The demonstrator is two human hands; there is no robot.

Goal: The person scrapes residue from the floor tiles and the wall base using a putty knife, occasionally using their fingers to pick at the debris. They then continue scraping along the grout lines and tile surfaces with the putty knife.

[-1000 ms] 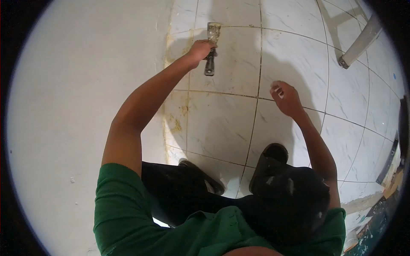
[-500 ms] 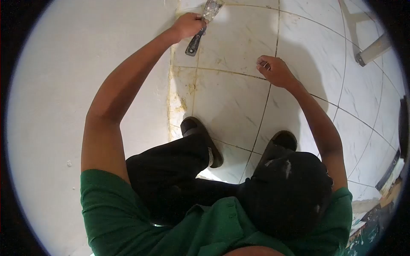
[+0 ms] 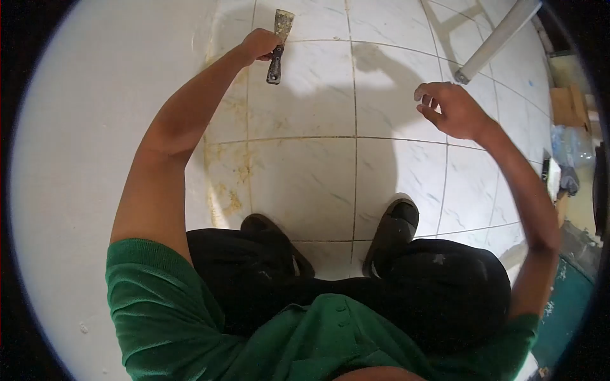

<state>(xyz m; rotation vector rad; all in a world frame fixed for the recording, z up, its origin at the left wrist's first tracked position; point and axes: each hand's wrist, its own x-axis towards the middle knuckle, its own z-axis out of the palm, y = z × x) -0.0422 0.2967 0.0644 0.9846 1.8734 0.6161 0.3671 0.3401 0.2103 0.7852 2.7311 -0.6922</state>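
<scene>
My left hand (image 3: 260,46) is closed around the handle of a putty knife (image 3: 284,24), close to the wall on the left. The worn blade points away from me and is crusted with pale residue, while the dark handle end sticks out below my fingers. Over the floor on the right, my right hand (image 3: 459,111) hangs loosely curled, its thumb and fingers apart and nothing between them. White marbled tiles (image 3: 311,168) lie beneath both hands. Yellowish stains (image 3: 234,202) mark the tiles along the foot of the wall.
A smooth white wall (image 3: 82,178) runs down the left side. Beyond my right hand stands a pale metal leg (image 3: 495,44). Cardboard (image 3: 567,106), clear plastic (image 3: 573,145) and other items line the right edge. My shoes (image 3: 395,228) are planted on the tiles.
The view has shifted to show more of the right side. My hands are wider apart, my right fingers have loosened, and my right knee has swung outward. The putty knife stays in my left hand.
</scene>
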